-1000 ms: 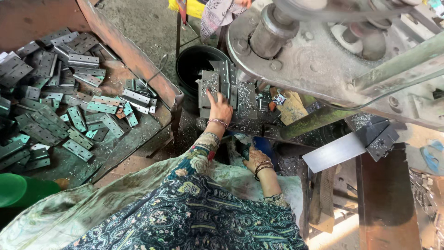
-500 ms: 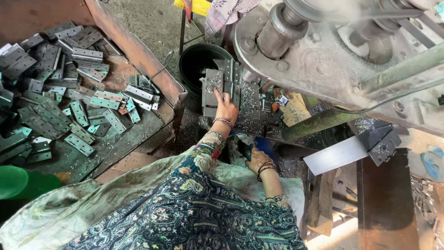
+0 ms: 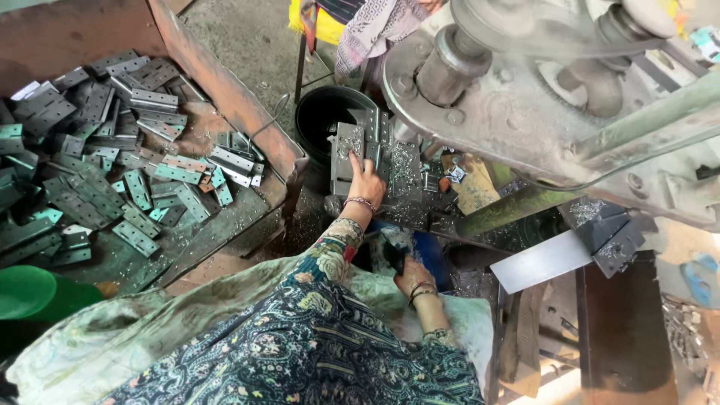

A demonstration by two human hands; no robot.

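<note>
Now my left hand (image 3: 365, 182) is up on the press bed (image 3: 405, 176), fingers spread flat against the upright metal plate (image 3: 346, 154), pressing not gripping; vs. half a sec ago it sits about the same spot, so the piece looks seated, I'd judge. Right hand (image 3: 412, 276) is low & near, curled round something dark by the blue part (image 3: 431, 255) — can't tell exactly what. Flywheel (image 3: 555, 82) spins blurred above right. Black bucket (image 3: 322, 120) just behind the plate. Hinge pile (image 3: 90, 165) lies in the rusty tray (image 3: 225, 97) far left, well apart from both hands.
</note>
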